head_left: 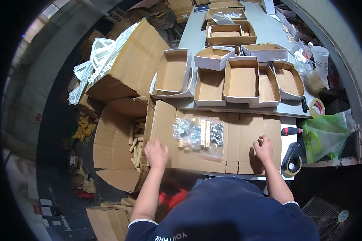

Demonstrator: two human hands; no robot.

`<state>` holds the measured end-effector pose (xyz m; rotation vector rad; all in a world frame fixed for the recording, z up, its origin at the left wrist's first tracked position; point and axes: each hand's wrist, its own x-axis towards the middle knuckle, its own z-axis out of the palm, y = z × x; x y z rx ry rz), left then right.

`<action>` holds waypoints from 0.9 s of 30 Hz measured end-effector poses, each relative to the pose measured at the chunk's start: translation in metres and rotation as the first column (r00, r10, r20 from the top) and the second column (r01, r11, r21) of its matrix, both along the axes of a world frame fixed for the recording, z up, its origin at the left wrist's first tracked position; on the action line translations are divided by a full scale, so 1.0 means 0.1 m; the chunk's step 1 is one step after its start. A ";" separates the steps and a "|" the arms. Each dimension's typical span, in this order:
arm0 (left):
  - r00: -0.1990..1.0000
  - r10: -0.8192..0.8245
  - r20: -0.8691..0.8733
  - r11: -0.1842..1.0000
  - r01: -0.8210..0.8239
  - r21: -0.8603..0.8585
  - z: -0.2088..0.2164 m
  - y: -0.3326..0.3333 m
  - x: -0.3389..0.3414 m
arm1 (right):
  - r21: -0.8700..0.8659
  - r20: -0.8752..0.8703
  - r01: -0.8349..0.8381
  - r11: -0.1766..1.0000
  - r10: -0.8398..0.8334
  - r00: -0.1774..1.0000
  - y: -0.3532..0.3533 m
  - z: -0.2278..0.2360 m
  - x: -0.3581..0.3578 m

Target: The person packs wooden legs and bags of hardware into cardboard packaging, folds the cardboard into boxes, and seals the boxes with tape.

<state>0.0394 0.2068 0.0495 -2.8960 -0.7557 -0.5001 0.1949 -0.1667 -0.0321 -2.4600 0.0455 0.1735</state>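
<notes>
Fingers of the left hand are curling loosely and pressing down on the near-left part of the flat cardboard blank, holding nothing; fingers of the right hand are bunching half-closed on the near-right part, knuckles up (whether they are pinching a flap edge, cannot tell). Blank is lying unfolded on the table's near edge, directly in front of the person, overhanging toward the torso. Probably light and stiff along the panels, floppy at the scored folds, so best gripped at panel edges, both sides at once. A clear bag of hardware, wooden dowels and metal fittings, is sitting on the blank between the hands, touching neither; likely denser, slippery film, contents shifting if lifted by a corner. Both forearms are coming up from the lower edge, elbows bent, wrists roughly level. Beyond, open shallow boxes are crowding the table; a tape roll lies to the right.
</notes>
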 end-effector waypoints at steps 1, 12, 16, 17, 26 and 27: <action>1.000 -0.003 0.002 1.000 0.003 0.004 0.03 -0.01 0.02 | -0.011 0.012 0.009 1.000 -0.009 1.000 0.00 0.01 0.00; 0.994 -0.022 0.108 0.482 0.105 -0.870 -0.40 0.12 0.88 | 0.563 -0.385 0.238 0.791 -0.004 0.923 -0.24 -0.46 0.15; 0.927 -0.251 -0.279 0.769 0.016 -0.639 -0.21 -0.34 0.95 | 0.574 -0.338 0.215 0.790 -0.010 0.941 -0.38 -0.44 -0.28; 0.925 -0.259 -0.278 0.762 0.019 -0.647 -0.18 -0.42 0.90 | 0.648 -0.301 0.213 0.731 -0.012 0.954 -0.40 -0.46 -0.36; 0.692 -0.489 -0.532 0.812 0.137 -0.568 -0.50 -0.53 0.61 | 0.456 0.260 -0.481 0.749 0.405 0.877 0.97 0.55 -0.66; 0.672 -0.505 -0.542 0.839 0.235 -0.491 -0.51 -0.54 0.58 | 0.352 0.366 -0.579 0.736 0.461 0.809 1.18 0.48 -0.64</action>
